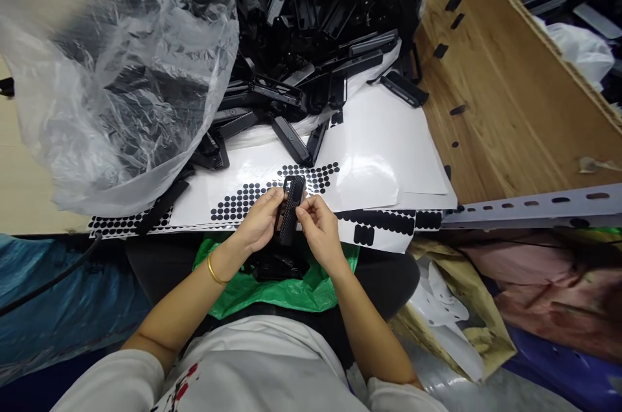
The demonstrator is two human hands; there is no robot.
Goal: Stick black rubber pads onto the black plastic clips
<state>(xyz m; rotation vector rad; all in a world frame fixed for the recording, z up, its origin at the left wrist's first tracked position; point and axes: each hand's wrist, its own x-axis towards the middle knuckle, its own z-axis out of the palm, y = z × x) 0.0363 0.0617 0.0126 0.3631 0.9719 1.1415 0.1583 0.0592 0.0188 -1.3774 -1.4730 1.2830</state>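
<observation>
A long black plastic part with a textured face stands upright between my hands, just above my lap. My left hand grips its lower half from the left; a gold bangle sits on that wrist. My right hand pinches at the part's right edge near its top with thumb and forefinger. Whether a small pad is under those fingertips is too small to tell. Under the hands lie white sheets carrying rows of black round and oblong adhesive pads.
A big heap of black plastic parts fills the table's far side, partly in a clear plastic bag. A green bag with more black parts lies on my lap. A wooden board rises at right, above a slotted metal rail.
</observation>
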